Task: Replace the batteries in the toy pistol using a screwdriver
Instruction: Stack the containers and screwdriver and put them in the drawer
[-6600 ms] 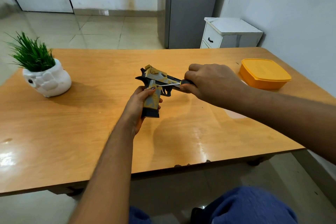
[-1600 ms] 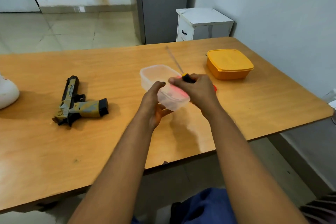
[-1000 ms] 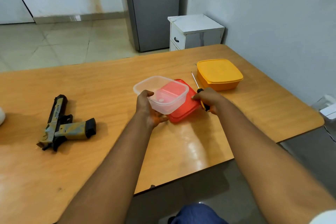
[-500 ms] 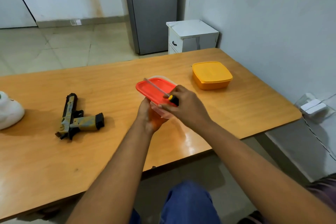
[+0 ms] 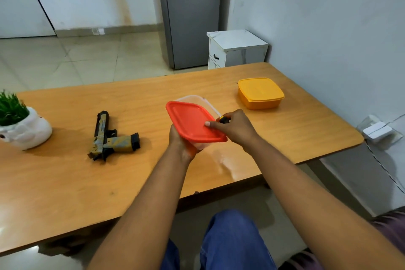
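Toy pistol waits while hands work the box

Wooden table (image 5: 65, 182) carries everything; toy pistol (image 5: 109, 138) lies on its side left. Left hand (image 5: 182, 144) grips the clear box (image 5: 197, 99); right hand (image 5: 234, 127) clutches the screwdriver (image 5: 223, 119), thumb pressing the red lid (image 5: 190, 123). No writing legible.

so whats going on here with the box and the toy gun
A person is fitting a red lid onto a clear plastic container, held from below by the left hand. The right hand presses the lid with its thumb while gripping a screwdriver. The toy pistol lies untouched on the wooden table, left of the hands. A closed yellow box sits to the right, a potted plant at the far left.
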